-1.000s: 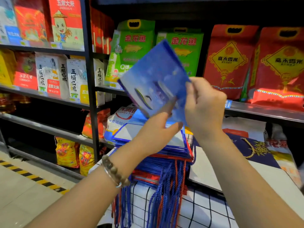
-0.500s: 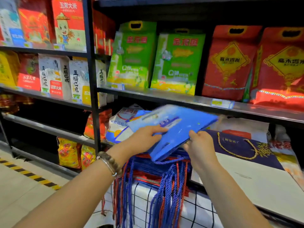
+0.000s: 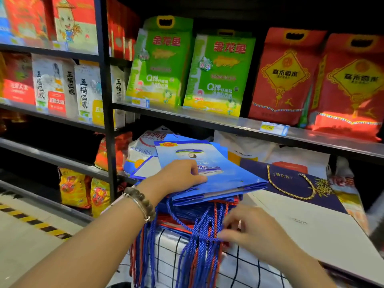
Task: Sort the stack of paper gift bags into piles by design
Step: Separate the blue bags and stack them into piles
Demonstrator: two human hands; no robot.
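Overhead, a metal shelf (image 3: 207, 119) carrying green rice packs (image 3: 160, 65) and red rice packs (image 3: 284, 80) juts out above the far end of the stack of gift bags (image 3: 199, 206), which sits on a counter with a checked cloth (image 3: 239, 267). Just beside the stack on the right lie a navy bag (image 3: 291, 183) with a gold cord and a white bag (image 3: 311, 225). The top blue bag (image 3: 220, 175) lies flat on the stack, print up, its long axis running away from the person, its mouth nearest them. Blue and red cords (image 3: 199, 256) hang over the near edge. The left grip (image 3: 178, 175) rests palm-down on that bag, clasping nothing; the right grip (image 3: 249, 227) pinches a blue cord
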